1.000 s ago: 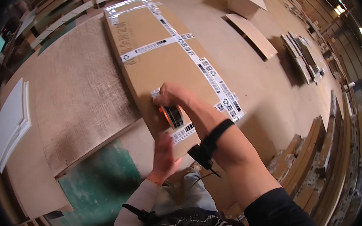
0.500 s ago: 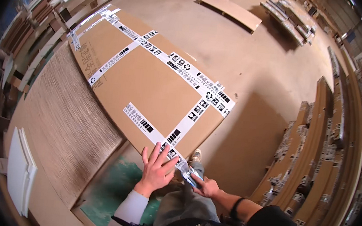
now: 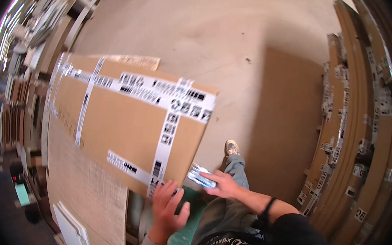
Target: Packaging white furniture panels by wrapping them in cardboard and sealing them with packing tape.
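Note:
A long flat cardboard box (image 3: 120, 120) lies on a stack of boards in front of me, with white printed tape (image 3: 166, 138) running along and across its top. My left hand (image 3: 167, 212) has its fingers spread at the box's near edge, the fingertips against the corner end of the tape. Just off the near right corner, my right hand (image 3: 224, 184) grips a blue and silver tape dispenser (image 3: 200, 176). The dispenser is slightly blurred, and whether tape still runs from it to the box I cannot tell.
Beneath the box is a board stack (image 3: 83, 163) with a pale, streaked top. White panels (image 3: 72, 231) lie at its near left. Long taped cardboard packages (image 3: 344, 151) line the right side. My shoe (image 3: 232, 147) is on the floor beyond the dispenser. Boards stand along the left.
The view has swung, so the box appears farther left and lower. The right hand with the dispenser has drawn apart from the left hand, around the box's near right corner.

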The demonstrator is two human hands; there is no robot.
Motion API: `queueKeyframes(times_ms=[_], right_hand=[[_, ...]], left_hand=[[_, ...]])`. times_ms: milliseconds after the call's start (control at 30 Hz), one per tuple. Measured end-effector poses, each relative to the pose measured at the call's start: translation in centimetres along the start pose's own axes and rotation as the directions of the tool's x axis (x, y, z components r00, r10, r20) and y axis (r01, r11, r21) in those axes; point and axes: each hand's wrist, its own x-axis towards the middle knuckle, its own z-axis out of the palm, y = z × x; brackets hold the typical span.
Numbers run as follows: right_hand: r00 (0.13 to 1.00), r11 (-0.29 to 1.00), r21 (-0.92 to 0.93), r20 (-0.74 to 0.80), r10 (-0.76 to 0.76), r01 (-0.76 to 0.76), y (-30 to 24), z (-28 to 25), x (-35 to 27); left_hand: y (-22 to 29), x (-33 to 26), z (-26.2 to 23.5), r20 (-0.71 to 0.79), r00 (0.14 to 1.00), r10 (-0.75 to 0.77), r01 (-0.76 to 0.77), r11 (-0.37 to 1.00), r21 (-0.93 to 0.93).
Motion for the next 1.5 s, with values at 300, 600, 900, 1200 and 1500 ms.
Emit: queueKeyframes(times_ms=[300, 600, 900, 1200, 1500], right_hand=[[0.963, 0.986, -0.164, -0.264, -0.051, 0.008, -7.4, -20.8, -3.2], [0.915, 0.638, 0.77, -0.246, 0.32, -0.016, -3.6, -19.3, 9.2], [0.923, 0.46, 0.87, -0.016, 0.383, -0.176, -5.2, -13.9, 4.8], [0.955, 0.551, 0.813, 0.02, 0.296, -0.188, -10.8, -3.2, -5.2], [0.968, 0.65, 0.72, 0.137, 0.211, -0.244, -14.3, 13.1, -9.9]], left_hand=[[4.3, 21.2, 7.9, 0.883, 0.47, 0.019, 0.882, 0.024, -0.47], [-7.3, 42.5, 4.8, 0.546, 0.695, -0.467, 0.188, 0.852, 0.488], [-5.0, 38.9, 5.9, 0.899, 0.408, -0.161, 0.285, 0.957, 0.042], [0.8, 24.7, 1.6, 0.869, 0.334, 0.365, -0.89, 0.425, 0.163], [-2.0, 2.7, -1.6, 0.861, 0.302, 0.41, -0.904, 0.41, 0.122]])
